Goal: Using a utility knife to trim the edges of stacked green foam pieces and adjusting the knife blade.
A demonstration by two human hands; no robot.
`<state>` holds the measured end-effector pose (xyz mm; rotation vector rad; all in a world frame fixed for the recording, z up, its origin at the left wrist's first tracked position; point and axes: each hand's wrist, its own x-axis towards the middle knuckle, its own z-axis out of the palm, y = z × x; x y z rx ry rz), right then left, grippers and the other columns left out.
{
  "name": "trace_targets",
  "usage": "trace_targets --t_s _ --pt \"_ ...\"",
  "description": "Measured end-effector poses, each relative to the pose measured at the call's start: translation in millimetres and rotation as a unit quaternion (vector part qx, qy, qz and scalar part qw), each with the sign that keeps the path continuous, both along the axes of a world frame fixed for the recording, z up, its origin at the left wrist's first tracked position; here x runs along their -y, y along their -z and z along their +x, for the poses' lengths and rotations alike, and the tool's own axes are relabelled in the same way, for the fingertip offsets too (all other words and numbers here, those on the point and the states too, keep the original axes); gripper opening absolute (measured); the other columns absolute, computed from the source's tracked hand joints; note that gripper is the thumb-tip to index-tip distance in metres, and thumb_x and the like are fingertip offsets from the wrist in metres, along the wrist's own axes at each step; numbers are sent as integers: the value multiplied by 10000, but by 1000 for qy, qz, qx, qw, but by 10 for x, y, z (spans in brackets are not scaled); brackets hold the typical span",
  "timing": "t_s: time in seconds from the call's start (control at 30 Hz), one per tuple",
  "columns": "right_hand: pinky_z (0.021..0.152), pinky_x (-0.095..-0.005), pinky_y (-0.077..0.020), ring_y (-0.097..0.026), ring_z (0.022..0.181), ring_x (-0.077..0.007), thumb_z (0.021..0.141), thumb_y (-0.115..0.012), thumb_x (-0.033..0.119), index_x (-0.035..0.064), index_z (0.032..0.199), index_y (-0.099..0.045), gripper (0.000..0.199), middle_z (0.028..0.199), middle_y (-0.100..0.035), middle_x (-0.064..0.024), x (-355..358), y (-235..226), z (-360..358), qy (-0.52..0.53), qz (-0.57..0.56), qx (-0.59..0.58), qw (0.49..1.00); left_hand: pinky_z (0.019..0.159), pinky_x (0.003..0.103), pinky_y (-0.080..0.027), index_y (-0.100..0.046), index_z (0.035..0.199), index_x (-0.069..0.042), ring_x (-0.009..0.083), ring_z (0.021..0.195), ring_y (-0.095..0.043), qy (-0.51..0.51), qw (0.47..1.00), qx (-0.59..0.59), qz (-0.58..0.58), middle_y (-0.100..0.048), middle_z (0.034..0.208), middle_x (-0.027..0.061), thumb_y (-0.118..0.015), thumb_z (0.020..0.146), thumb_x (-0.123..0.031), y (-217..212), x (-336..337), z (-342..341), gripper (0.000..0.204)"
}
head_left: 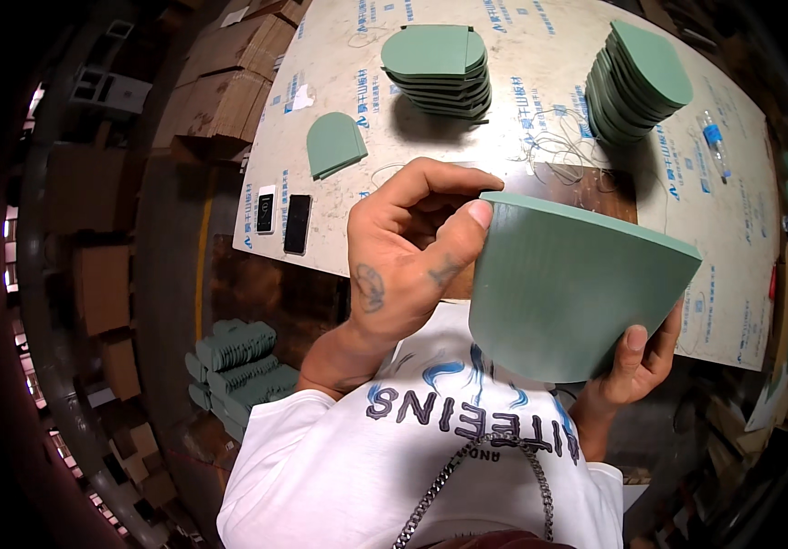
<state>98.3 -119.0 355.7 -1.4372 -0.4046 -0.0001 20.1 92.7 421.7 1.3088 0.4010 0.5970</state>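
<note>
Up close to my chest I hold a flat green panel (577, 293) with one straight edge at the top and a rounded lower end. My left hand (403, 242) is closed at its upper left corner, thumb and index finger pinching the edge. Around the lower right side of the panel my right hand (639, 366) is closed, thumb on the near face and fingers mostly hidden behind it. The panel is tilted, its straight edge sloping down to the right.
Beyond lies a white table (339, 73). On it are a stack of green panels (435, 69), another stack (641, 82), a few loose pieces (334, 145), two phones (296, 224), thin cord (563, 151) and a plastic bottle (714, 146). More green pieces (238, 366) are piled at lower left.
</note>
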Motion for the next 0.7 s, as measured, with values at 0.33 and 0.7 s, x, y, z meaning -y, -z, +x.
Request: trace_targets --t_s 0.33,0.7 --pt "1076 -356 -393 -538 1253 -242 964 -597 230 -80 1443 -403 602 1415 -516 -196 -39 21 -32 -22 23 -6 999 813 249 -526 -651 1079 60 115 878 -661 3 1000 21 5 -703 969 110 -650 892 -84 20 -37 -35 236" --pt "1079 -355 -391 -534 1256 -242 976 -585 226 -81 1450 -389 597 1420 -509 -199 -46 18 -63 -28 20 3 999 813 256 -530 -653 1083 62 119 872 -663 8 1000 3 9 -704 966 114 -640 894 -88 21 -54 -68 242"
